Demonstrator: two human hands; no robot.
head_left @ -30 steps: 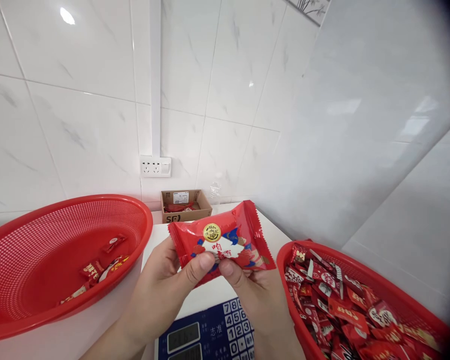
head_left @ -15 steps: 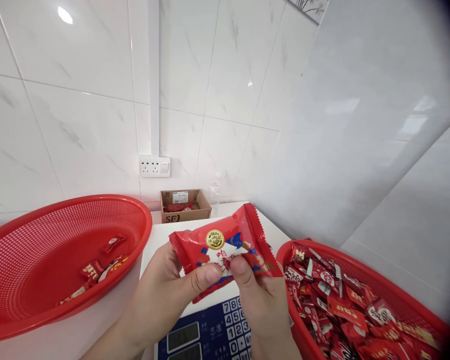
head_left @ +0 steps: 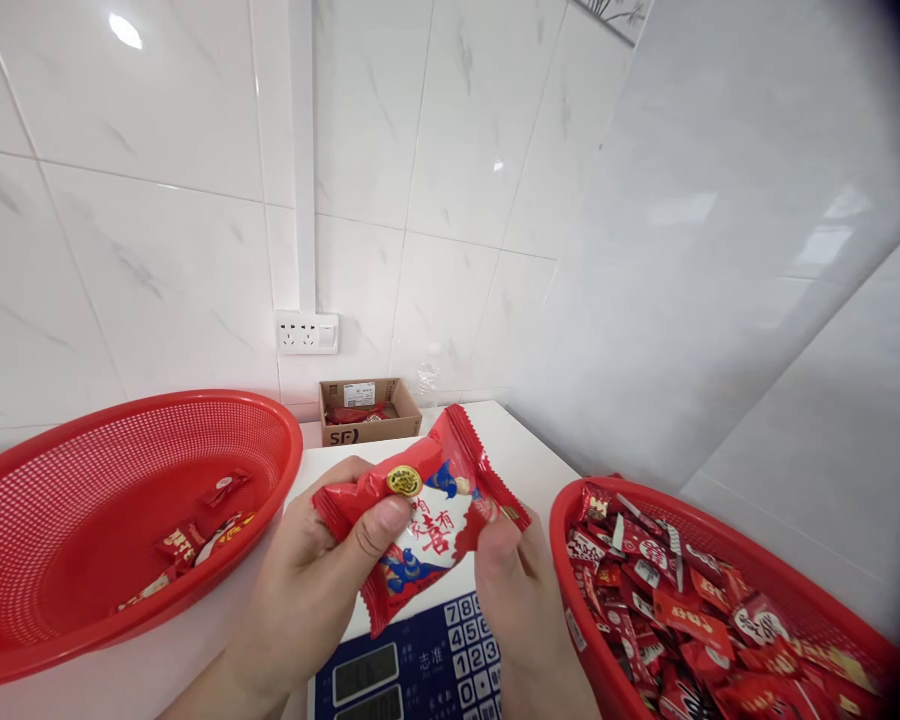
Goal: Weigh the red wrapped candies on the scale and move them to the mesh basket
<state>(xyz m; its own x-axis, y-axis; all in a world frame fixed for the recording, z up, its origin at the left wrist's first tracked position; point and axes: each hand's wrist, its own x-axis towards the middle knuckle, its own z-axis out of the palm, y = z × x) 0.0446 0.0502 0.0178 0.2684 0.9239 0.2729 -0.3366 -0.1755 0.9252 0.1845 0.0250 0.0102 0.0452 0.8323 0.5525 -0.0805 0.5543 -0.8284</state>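
Note:
Both hands hold one red candy packet (head_left: 439,525) with crimped ends, a gold round badge and a white panel of red characters. My left hand (head_left: 315,560) grips its left end, thumb lying on the front just under the badge. At the right end, my right hand (head_left: 521,590) pinches it with the thumb on the front face; most of its other fingers are hidden behind. Below the packet lies a blue scale panel (head_left: 420,665) with number keys and two displays, partly covered by my hands.
On the left stands a red perforated basket (head_left: 60,480) with several wrapped sweets in it. A second red basket (head_left: 817,590), heaped with red-wrapped sweets, is at the right. Against the tiled wall sits a small cardboard box (head_left: 371,430) holding red packets, below a wall socket (head_left: 307,333).
The packet has turned and shifted a little left, showing more of its characters. My left thumb has slid up toward the badge, and my right thumb has moved toward the right end.

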